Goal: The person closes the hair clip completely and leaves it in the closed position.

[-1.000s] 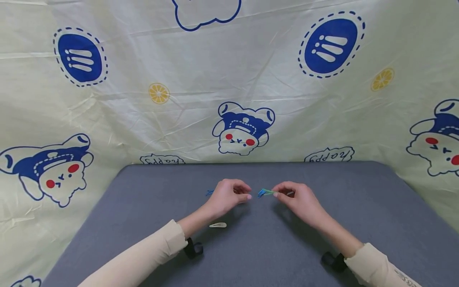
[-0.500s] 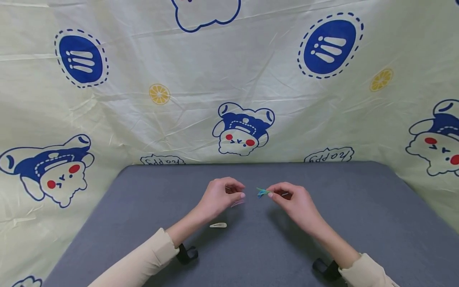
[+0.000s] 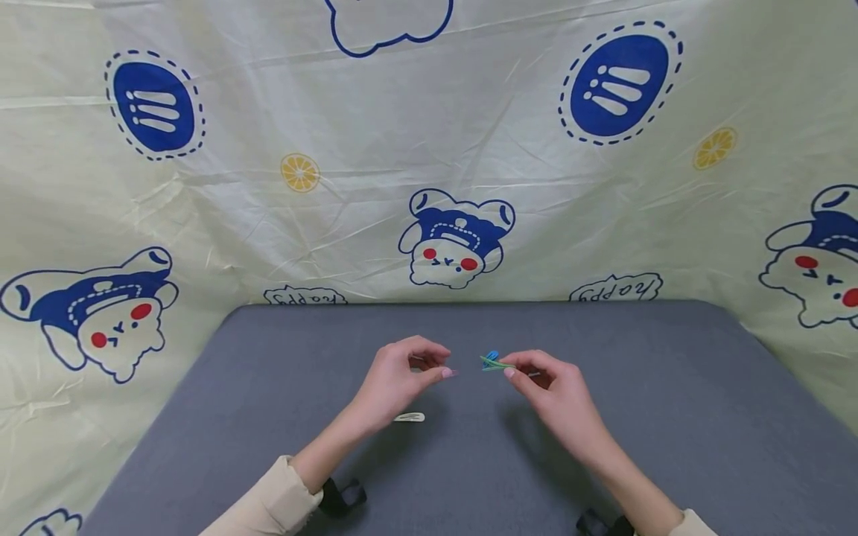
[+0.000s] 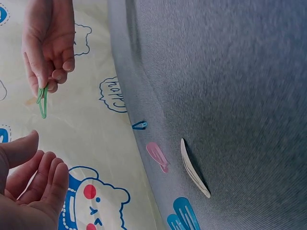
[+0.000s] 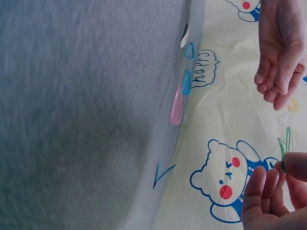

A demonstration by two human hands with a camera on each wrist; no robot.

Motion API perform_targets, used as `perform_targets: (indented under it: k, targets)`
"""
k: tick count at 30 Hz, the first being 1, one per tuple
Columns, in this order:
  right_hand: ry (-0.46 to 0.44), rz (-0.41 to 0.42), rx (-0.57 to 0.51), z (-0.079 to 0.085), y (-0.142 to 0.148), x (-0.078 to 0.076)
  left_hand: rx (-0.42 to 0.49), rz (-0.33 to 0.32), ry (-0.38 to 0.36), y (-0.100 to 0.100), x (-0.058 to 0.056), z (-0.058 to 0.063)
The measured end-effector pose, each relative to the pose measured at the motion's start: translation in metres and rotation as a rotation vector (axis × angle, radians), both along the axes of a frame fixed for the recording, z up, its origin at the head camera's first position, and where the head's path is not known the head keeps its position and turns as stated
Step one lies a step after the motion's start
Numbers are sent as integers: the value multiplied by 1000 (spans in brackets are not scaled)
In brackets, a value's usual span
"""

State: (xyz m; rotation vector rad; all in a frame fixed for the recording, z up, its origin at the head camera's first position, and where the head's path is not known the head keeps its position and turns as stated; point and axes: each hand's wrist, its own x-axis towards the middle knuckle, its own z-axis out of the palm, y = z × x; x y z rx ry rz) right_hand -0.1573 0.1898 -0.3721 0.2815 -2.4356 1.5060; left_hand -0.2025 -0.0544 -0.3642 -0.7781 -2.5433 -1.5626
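My right hand [image 3: 553,383] pinches a green snap hair clip [image 5: 286,143] at one end, between thumb and fingers. The clip's two green strips stand apart in a narrow V. It is held over the table, pointing toward my left hand [image 3: 402,376]. That left hand hovers across from it with loosely bent fingers, thumb and index finger apart, nothing between them. Past the green clip in the head view, a blue hair clip [image 3: 492,356] shows on the table. Under my left forearm lies a cream hair clip [image 3: 410,418], partly covered by the hand.
On the grey table [image 3: 670,417] in the left wrist view lie a pink clip [image 4: 156,153] and blue clips [image 4: 186,211]. The right wrist view has a spread blue clip [image 5: 160,173] near the table's edge. A printed sheet [image 3: 362,238] hangs behind.
My left hand has drawn back to the left and slightly nearer. The right hand has shifted a little nearer, still pinching the green clip. The cream clip has stayed put.
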Motion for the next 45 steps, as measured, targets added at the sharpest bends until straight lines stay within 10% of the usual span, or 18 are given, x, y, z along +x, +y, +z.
perform_targets:
  k: [34,45]
  targets:
    - [12,94,-29,0,-16,29,116,-52,-59,0,37,-3]
    - [42,137,-39,-1,-22,35,58,-106,24,6,42,-2]
